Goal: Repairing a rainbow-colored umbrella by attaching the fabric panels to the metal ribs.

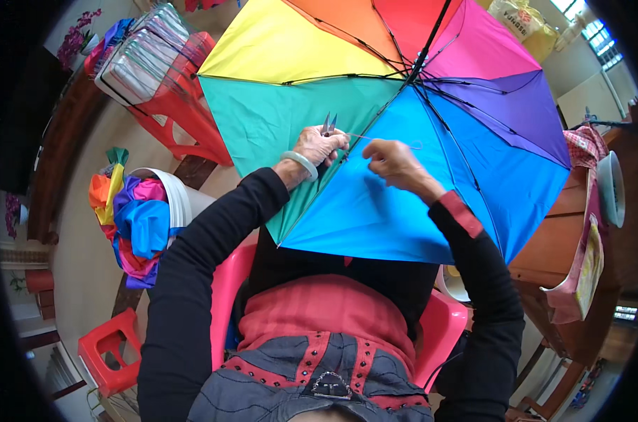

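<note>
An open rainbow umbrella lies inside-up across my lap, its black ribs fanning out from the dark shaft. Small metal thread snips stick up out of my left hand, which is closed around them beside the rib where the green and blue panels meet. A thin pale thread stretches from there toward my right hand. The right fingers are pinched together on the thread above the blue panel, slightly blurred. What the left fingertips press against at the rib is partly hidden.
On a red stool at the left sits a metal box full of umbrella ribs. Below it, a white bucket spills colourful fabric. A smaller red stool stands lower left; a wooden table is at the right.
</note>
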Demonstrator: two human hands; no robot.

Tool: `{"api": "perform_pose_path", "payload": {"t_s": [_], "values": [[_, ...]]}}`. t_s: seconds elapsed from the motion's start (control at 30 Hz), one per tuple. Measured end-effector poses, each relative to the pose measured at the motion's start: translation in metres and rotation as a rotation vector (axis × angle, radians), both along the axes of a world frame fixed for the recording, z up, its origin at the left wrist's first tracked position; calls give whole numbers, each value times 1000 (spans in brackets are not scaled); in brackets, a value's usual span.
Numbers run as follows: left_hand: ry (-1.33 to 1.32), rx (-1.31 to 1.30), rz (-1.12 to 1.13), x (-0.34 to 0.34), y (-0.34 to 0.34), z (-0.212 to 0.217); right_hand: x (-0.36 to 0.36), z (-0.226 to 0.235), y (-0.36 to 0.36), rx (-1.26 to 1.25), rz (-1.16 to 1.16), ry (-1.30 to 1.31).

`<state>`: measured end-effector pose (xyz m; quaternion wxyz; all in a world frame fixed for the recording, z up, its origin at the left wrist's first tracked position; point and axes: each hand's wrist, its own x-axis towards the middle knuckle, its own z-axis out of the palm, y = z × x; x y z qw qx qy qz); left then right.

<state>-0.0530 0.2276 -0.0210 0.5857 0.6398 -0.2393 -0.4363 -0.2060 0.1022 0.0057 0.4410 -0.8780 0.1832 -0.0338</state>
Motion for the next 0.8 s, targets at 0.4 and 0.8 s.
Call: {"api": "perform_pose_path", "payload": {"t_s": [0.4, 0.8], "values": [[-131, -49, -2, -3, 5, -1, 38, -24, 10, 673, -232, 65], [-174, 176, -138, 3, 2, -4, -28, -41, -158, -743, -850, -59]]}}
